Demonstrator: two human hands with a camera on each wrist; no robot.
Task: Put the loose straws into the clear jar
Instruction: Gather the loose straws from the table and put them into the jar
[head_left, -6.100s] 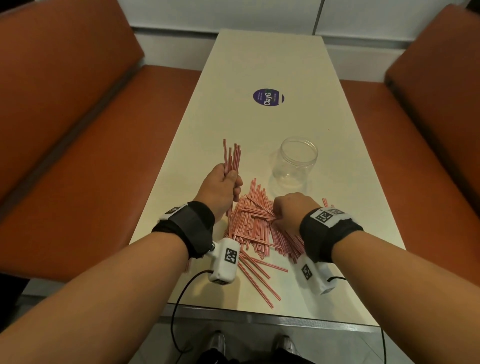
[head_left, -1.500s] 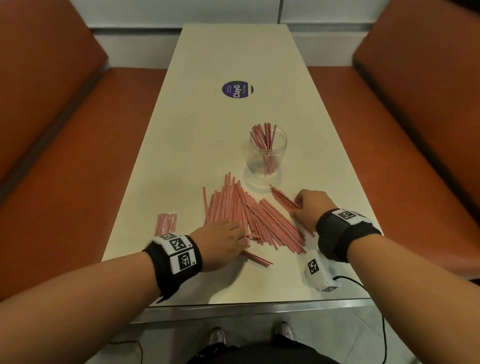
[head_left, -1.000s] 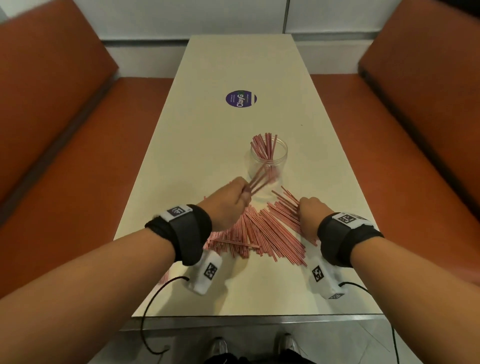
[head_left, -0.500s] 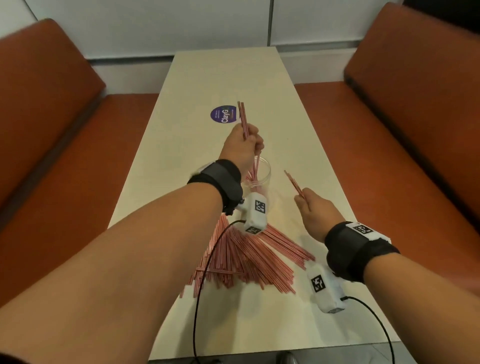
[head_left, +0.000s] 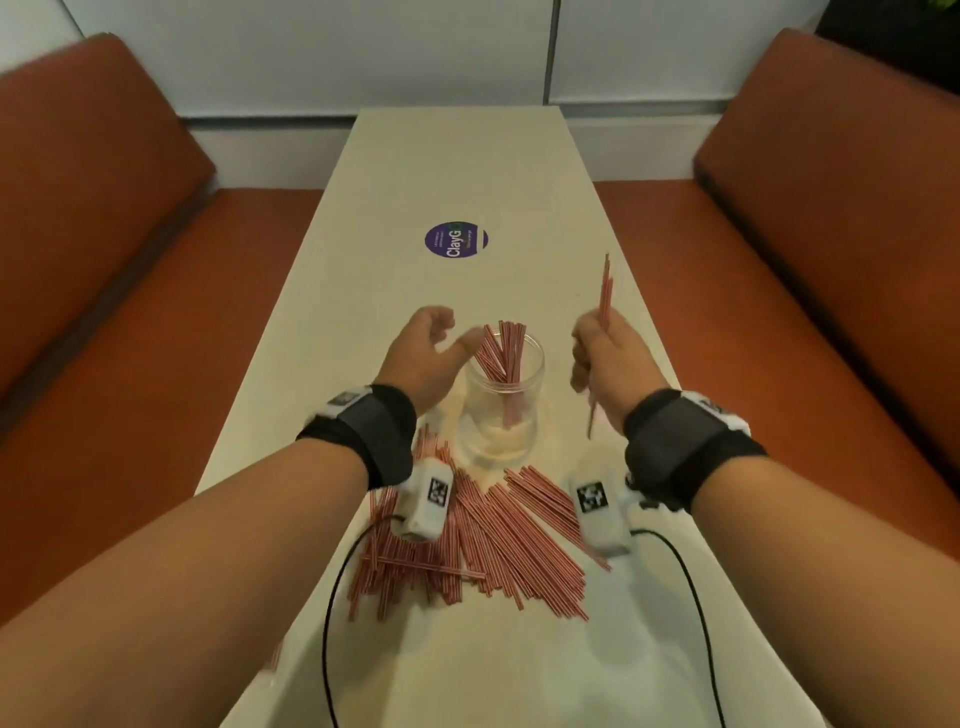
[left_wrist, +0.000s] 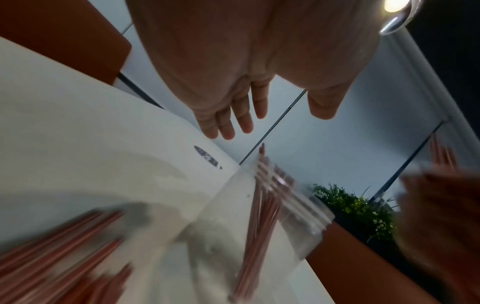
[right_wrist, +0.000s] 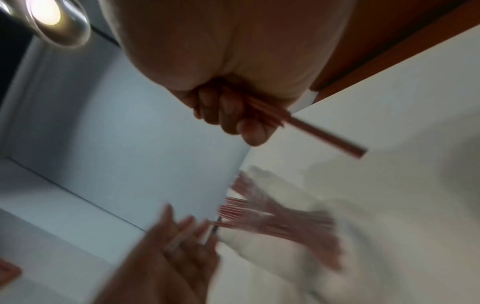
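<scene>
The clear jar (head_left: 503, 410) stands upright mid-table with a bunch of red-striped straws (head_left: 503, 353) leaning inside it; the left wrist view shows the jar (left_wrist: 272, 222) too. My left hand (head_left: 423, 353) hovers just left of the jar's mouth, fingers spread and empty, as its fingers (left_wrist: 228, 121) show. My right hand (head_left: 605, 358) is to the right of the jar, gripping a few straws (head_left: 604, 291) that point up; the fist around these held straws (right_wrist: 311, 127) is visible from the wrist. A pile of loose straws (head_left: 478, 540) lies on the table nearer to me.
The long cream table (head_left: 467, 171) has a purple round sticker (head_left: 456, 240) beyond the jar. Orange bench seats (head_left: 130, 291) flank both sides. Wrist-camera cables (head_left: 332, 613) hang over the near table edge. A green plant (left_wrist: 358, 207) sits past the right bench.
My left hand has let its straws go into the jar and opened beside it. My right hand has lifted its few straws upright, closer to the jar.
</scene>
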